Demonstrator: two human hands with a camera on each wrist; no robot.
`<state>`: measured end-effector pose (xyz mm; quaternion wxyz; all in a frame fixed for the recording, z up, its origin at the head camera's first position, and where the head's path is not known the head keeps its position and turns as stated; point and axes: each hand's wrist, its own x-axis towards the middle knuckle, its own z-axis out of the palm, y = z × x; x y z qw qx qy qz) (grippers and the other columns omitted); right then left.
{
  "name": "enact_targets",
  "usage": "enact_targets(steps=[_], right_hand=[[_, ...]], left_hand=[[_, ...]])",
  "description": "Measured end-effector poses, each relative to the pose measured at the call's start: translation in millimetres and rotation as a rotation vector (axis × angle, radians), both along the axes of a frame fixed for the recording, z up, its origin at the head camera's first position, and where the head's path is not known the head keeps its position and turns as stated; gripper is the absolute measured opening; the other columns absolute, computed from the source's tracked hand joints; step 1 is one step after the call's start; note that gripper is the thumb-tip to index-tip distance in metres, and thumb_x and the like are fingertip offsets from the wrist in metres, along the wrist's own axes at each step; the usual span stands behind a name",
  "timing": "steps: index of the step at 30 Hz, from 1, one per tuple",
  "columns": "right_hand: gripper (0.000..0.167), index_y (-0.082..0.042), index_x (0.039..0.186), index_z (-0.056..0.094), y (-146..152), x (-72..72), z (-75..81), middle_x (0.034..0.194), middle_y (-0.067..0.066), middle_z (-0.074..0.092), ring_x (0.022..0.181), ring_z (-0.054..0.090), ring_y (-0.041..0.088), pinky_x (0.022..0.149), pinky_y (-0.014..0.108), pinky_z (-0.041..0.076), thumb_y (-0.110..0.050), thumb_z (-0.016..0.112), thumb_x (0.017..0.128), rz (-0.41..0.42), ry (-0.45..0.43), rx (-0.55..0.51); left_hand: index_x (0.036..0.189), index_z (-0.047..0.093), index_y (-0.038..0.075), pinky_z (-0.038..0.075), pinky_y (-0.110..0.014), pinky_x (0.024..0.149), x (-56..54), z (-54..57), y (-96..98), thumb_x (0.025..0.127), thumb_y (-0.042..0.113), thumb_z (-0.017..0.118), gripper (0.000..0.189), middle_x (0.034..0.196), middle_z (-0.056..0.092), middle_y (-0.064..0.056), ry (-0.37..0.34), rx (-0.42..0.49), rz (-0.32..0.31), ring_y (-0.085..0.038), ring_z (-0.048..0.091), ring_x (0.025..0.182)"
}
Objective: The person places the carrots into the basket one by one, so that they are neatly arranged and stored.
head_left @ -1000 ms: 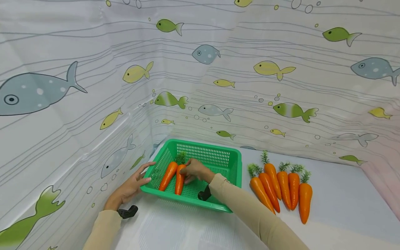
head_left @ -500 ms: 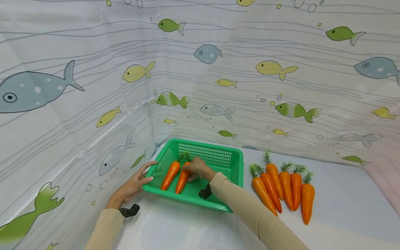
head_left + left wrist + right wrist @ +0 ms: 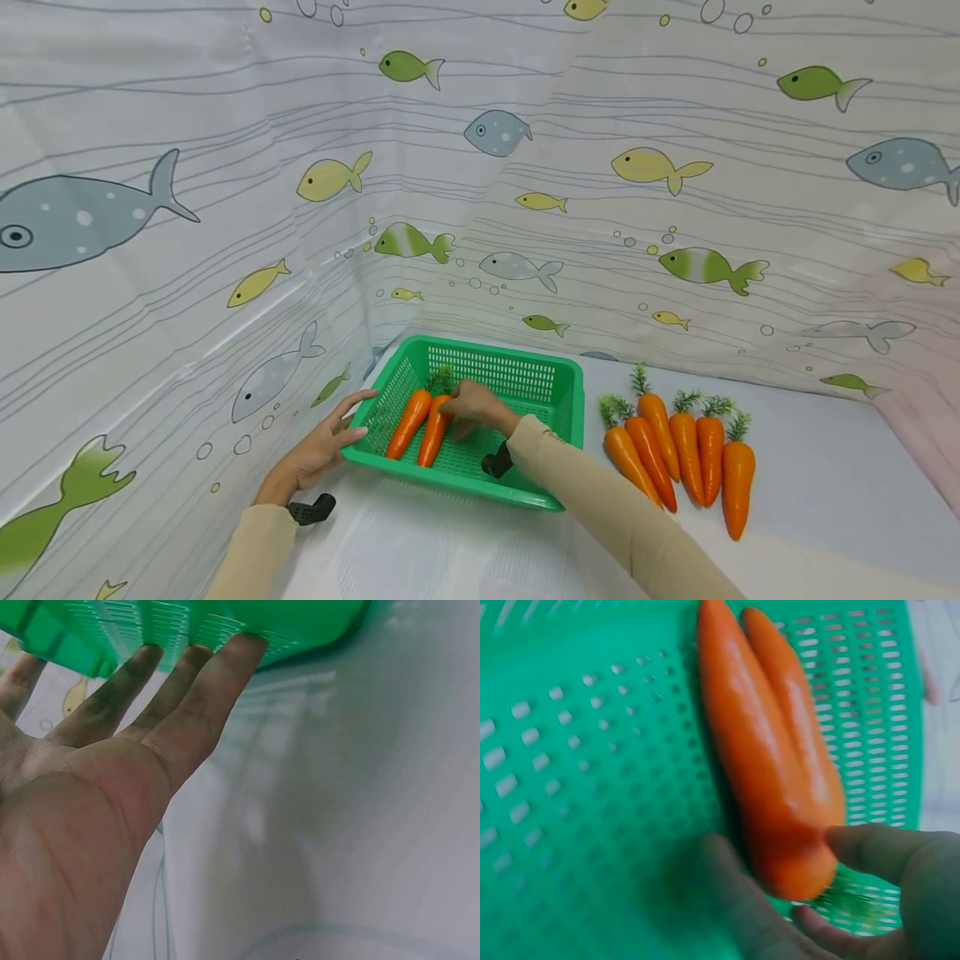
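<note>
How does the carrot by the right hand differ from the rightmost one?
The right hand is at the leafy end of the first carrot; no hand is at the rightmost carrot. The first carrot lies inside the green basket; the rightmost carrot lies on the table. Both are orange and tapered with green tops.

There are eight carrots, one basket, two hands.

Basket green; carrots orange, tops green; sleeves plain beige; backdrop white with green, yellow, blue-grey fish.
</note>
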<state>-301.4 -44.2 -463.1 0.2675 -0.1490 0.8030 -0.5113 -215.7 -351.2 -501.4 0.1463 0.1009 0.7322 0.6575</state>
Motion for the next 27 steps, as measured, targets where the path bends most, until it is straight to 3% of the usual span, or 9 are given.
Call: enact_targets(steps=[3, 6, 11, 14, 16, 20, 27], right_hand=[[0.021, 0.003, 0.107, 0.058, 10.4, -2.1, 11.7, 0.105, 0.036, 0.064, 0.085, 0.071, 0.051, 0.077, 0.058, 0.057, -0.016, 0.065, 0.101, 0.063, 0.040, 0.048], [0.040, 0.004, 0.135, 0.054, 25.2, -7.0, 21.8, 0.115, 0.035, 0.063, 0.091, 0.069, 0.053, 0.082, 0.061, 0.056, -0.018, 0.064, 0.102, 0.156, 0.030, 0.018], [0.033, -0.002, 0.131, 0.060, 60.1, -12.4, 40.0, 0.119, 0.027, 0.064, 0.094, 0.069, 0.051, 0.083, 0.059, 0.056, -0.019, 0.064, 0.103, 0.260, 0.075, -0.034], [0.030, -0.007, 0.131, 0.062, 83.7, -14.1, 52.3, 0.118, 0.022, 0.065, 0.091, 0.070, 0.044, 0.079, 0.054, 0.058, -0.021, 0.063, 0.104, 0.235, 0.147, -0.039], [0.029, -0.009, 0.130, 0.062, 98.2, -15.4, 59.3, 0.116, 0.020, 0.066, 0.089, 0.070, 0.040, 0.076, 0.050, 0.059, -0.021, 0.063, 0.104, 0.200, 0.193, -0.049], [0.030, -0.008, 0.131, 0.062, 123.9, -14.1, 73.7, 0.115, 0.019, 0.066, 0.090, 0.069, 0.040, 0.073, 0.049, 0.060, -0.021, 0.064, 0.104, 0.143, 0.268, -0.069], [0.036, -0.003, 0.134, 0.059, 168.7, -4.9, 86.3, 0.110, 0.014, 0.068, 0.084, 0.071, 0.033, 0.074, 0.054, 0.059, -0.020, 0.066, 0.103, 0.083, 0.343, -0.099]], left_hand=[[0.163, 0.021, 0.030, 0.038, -0.063, 0.105, -0.2, 0.4, 0.7, 0.108, 0.015, 0.051, 0.064, 0.170, -0.009, -0.009, 0.003, -0.005, 0.002, -0.049, -0.001, 0.153], [0.163, 0.022, 0.031, 0.040, -0.060, 0.103, 0.1, 1.1, 0.9, 0.108, 0.016, 0.052, 0.064, 0.170, -0.009, -0.009, -0.004, -0.002, 0.005, -0.050, 0.001, 0.152], [0.164, 0.020, 0.030, 0.049, -0.049, 0.096, -0.1, 1.4, 0.3, 0.108, 0.014, 0.051, 0.065, 0.168, 0.000, -0.019, -0.012, 0.018, -0.012, -0.048, 0.028, 0.144], [0.163, 0.022, 0.030, 0.052, -0.047, 0.093, -0.3, 1.0, 0.7, 0.108, 0.012, 0.051, 0.065, 0.166, 0.006, -0.019, -0.016, 0.037, -0.007, -0.037, 0.044, 0.134], [0.163, 0.022, 0.029, 0.053, -0.046, 0.092, -0.5, 0.5, 0.5, 0.108, 0.011, 0.051, 0.065, 0.165, 0.007, -0.019, -0.015, 0.041, -0.009, -0.030, 0.047, 0.130], [0.163, 0.021, 0.030, 0.053, -0.048, 0.092, -1.2, -0.1, 0.5, 0.107, 0.012, 0.052, 0.066, 0.163, 0.017, -0.021, -0.023, 0.046, -0.015, -0.032, 0.051, 0.128], [0.163, 0.022, 0.031, 0.049, -0.047, 0.095, -2.9, 0.1, 0.5, 0.107, 0.017, 0.054, 0.066, 0.167, 0.006, -0.017, -0.011, 0.015, -0.003, -0.043, 0.032, 0.141]])
